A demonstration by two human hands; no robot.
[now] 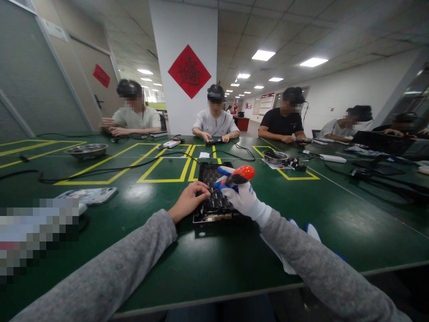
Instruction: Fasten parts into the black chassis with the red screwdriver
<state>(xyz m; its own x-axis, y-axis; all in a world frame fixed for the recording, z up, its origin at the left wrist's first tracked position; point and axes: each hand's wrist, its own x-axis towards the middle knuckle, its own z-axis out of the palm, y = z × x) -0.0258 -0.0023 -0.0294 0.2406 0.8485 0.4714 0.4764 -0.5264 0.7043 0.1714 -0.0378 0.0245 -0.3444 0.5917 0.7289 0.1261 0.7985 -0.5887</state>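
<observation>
A screwdriver [241, 175] with a red and black handle is gripped in my right hand [244, 197], which wears a white and blue work glove. Its thin shaft slants down to the left over a black plastic housing [219, 205] with many small ribs and compartments. My bare left hand [192, 199] is at the housing's left side. Its thumb and fingers pinch together close to the screwdriver's tip; whatever they hold there is too small to make out. A pale brown strip shows along the housing's near edge.
Under my right forearm lies another white and blue glove [313, 232]. A phone [89, 195] rests at left. Metal bowls [87, 151] [275, 156], black cables and yellow tape outlines spread over the green table [150, 273]. Several people sit along the far side.
</observation>
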